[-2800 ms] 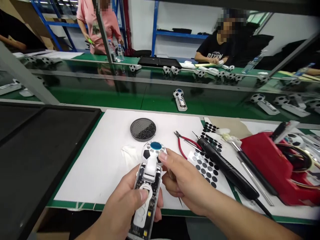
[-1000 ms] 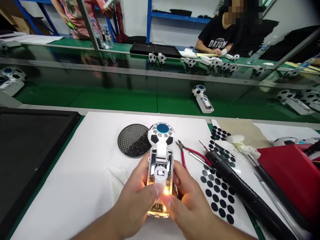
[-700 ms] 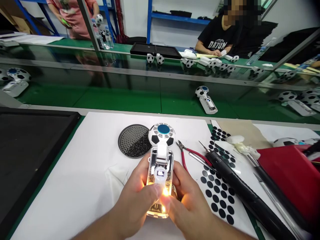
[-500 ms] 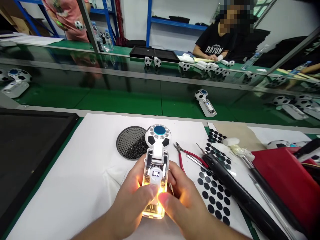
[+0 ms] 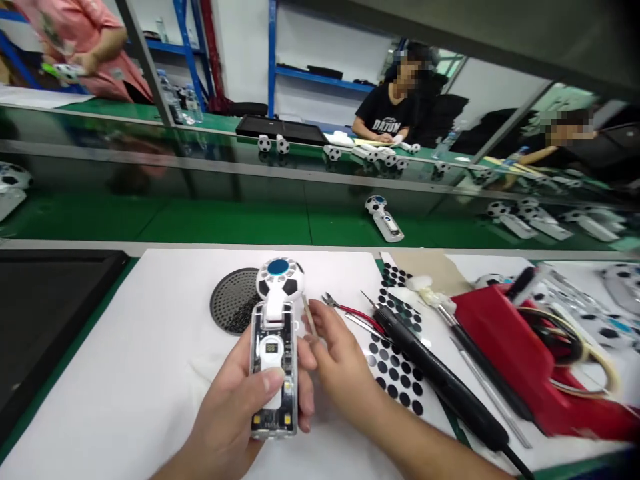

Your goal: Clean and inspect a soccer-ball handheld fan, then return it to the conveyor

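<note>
My left hand grips a clear-cased handheld device upright, its thumb lying across the lower case. A small digital display shows on the device, and a white-and-black football-patterned head with a blue centre tops it. My right hand sits just to the right of the case, apart from it. Its fingertips pinch a thin pale pointed tool. The tool's exact kind is hard to tell.
Red-handled pliers, a black soldering iron, a black-dot sticker sheet and a round mesh disc lie on the white mat. A red holder stands right, a dark tray left, and a glass partition ahead.
The amber glow in the device has gone out. My right hand has come off the device and moved right with the thin tool, leaving the left hand holding it. The view has pulled back.
</note>
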The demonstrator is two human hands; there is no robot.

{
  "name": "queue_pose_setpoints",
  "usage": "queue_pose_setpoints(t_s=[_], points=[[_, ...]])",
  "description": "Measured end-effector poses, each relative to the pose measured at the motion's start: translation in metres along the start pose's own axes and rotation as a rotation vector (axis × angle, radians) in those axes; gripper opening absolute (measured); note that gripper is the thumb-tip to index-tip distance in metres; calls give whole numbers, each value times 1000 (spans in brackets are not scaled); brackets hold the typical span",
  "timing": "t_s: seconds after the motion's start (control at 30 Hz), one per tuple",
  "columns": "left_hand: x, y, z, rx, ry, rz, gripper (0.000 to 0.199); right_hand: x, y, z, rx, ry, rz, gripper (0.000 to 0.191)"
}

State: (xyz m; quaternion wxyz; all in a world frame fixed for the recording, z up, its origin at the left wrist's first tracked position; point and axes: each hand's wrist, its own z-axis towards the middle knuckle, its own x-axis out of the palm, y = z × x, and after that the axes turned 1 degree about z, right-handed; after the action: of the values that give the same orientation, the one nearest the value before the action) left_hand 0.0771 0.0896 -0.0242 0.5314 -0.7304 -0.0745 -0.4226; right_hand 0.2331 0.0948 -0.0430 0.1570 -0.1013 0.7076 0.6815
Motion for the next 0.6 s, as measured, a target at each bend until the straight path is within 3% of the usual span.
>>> queue_pose_setpoints(t_s=[0.07, 0.13, 0.23, 0.33, 0.43, 0.6], points=[[2, -4, -1, -20, -56, 40, 19, -10, 5, -3, -125, -61, -187, 42], [5, -8, -1, -35, -140, 73, 18, -31, 12, -8, -136, -115, -308, 31], [11, -12, 0, -60, -259, 126, 15, -71, 12, -24, 24, -89, -486, 23], [15, -11, -1, -118, -290, 176, 18, -101, 2, -45, 148, 19, -619, 20], [15, -6, -3, -226, -288, 215, 25, -110, -9, -61, 210, 85, -667, 18], [12, 2, -1, -386, -181, 372, 29, -98, -18, -66, 270, 79, -712, 13]])
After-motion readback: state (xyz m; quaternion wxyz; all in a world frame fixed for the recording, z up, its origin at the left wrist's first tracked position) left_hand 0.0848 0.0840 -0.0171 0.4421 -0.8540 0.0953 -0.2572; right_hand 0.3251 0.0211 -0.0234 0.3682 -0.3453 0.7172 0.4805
